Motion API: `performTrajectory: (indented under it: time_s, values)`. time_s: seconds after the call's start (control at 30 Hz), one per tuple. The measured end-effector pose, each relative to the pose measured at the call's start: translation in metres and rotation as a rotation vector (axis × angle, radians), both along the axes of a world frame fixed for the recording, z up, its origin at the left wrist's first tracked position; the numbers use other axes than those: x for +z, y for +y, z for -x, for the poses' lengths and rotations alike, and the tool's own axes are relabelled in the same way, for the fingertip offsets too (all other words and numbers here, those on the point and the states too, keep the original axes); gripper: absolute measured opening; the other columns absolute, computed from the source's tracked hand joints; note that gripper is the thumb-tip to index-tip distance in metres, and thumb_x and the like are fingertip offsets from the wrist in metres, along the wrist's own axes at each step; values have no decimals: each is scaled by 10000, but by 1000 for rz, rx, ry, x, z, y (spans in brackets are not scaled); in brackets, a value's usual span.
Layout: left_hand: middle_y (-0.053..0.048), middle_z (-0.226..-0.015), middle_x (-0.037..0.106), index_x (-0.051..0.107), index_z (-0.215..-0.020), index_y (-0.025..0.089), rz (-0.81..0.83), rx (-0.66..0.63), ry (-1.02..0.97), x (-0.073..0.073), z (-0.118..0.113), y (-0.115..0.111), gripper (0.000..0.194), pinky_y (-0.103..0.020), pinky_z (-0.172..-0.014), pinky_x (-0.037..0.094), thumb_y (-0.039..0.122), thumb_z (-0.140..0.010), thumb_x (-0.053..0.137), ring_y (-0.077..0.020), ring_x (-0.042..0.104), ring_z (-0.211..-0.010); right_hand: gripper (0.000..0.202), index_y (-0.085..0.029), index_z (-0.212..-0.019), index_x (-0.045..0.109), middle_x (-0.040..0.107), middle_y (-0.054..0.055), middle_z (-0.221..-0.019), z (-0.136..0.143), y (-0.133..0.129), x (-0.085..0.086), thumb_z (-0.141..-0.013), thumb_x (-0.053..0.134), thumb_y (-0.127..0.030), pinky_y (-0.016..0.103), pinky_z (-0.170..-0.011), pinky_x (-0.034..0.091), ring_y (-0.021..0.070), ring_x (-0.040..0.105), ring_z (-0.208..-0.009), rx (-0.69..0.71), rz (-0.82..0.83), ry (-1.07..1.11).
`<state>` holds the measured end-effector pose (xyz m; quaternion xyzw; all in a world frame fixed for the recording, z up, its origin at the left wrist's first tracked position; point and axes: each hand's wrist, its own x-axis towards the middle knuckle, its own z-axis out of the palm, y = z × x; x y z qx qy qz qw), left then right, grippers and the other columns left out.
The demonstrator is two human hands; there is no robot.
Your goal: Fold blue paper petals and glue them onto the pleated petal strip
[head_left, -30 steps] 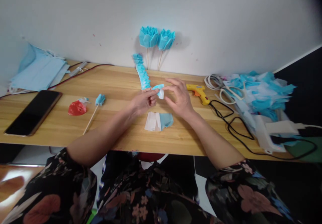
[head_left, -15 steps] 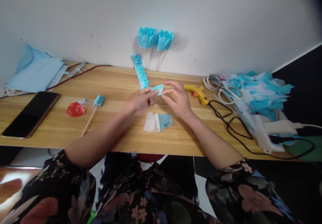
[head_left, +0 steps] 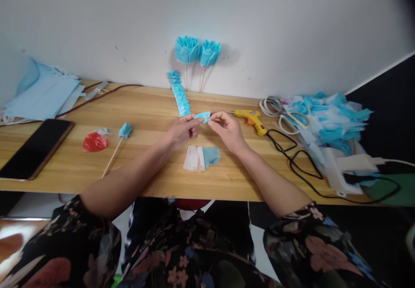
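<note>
Between my hands, over the middle of the table, is a small light-blue fabric piece (head_left: 202, 116). My left hand (head_left: 184, 131) pinches its left side. At its right edge, the thumb and forefinger of my right hand (head_left: 228, 131) are closed on it. Just behind my left hand lies a row of pleated blue pieces (head_left: 179, 93). Nearer to me, white pieces (head_left: 193, 157) and a blue piece (head_left: 211, 156) lie flat on the wood. A stick with a small blue bud (head_left: 125, 130) rests left of my left hand.
Two blue flowers (head_left: 187, 49) on sticks lean against the wall. To the right are a yellow glue gun (head_left: 251, 117), scissors (head_left: 293, 123), blue scraps (head_left: 330, 117) and a power strip (head_left: 340, 178). Leftward lie a red piece (head_left: 94, 142), a phone (head_left: 37, 149) and masks (head_left: 43, 91).
My right hand's fingers have closed in on the right edge of the blue piece. The view has shifted slightly, so the table items appear a little further left.
</note>
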<state>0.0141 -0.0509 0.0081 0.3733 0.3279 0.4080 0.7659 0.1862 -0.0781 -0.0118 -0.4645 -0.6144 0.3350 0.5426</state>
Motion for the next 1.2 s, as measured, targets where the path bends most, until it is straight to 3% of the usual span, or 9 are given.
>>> performTrajectory:
  time_s: [0.2,0.5,0.8,1.2]
  values:
    - [77,-459,420,516,-634,158,14,-1,-4,-1,0,1,332,-186,-441,292,96,-871,740,-48,373,-403,206,-227,-825,631,682,2,-863,2,-1,3,-778,765,-376,323,-781,522,154,611,-813,-15,82,75]
    - [79,-461,419,520,-647,161,17,-18,18,-2,1,1,337,-184,-443,299,145,-846,791,-47,381,-403,217,-230,-807,587,605,-24,-788,3,-2,2,-771,750,-367,294,-713,467,131,540,-747,-40,108,81]
    - [71,-458,435,566,-670,158,-54,-57,34,-7,0,1,269,-195,-440,307,167,-860,757,-60,395,-402,345,-241,-1091,626,679,-8,-897,3,-1,3,-779,725,-352,335,-850,523,154,642,-875,30,136,155]
    - [63,-467,473,620,-724,165,-214,-56,117,-19,1,6,252,-212,-463,274,310,-788,816,-59,384,-423,289,-239,-1073,703,702,5,-934,1,-2,3,-802,711,-339,352,-897,541,167,656,-918,46,143,117]
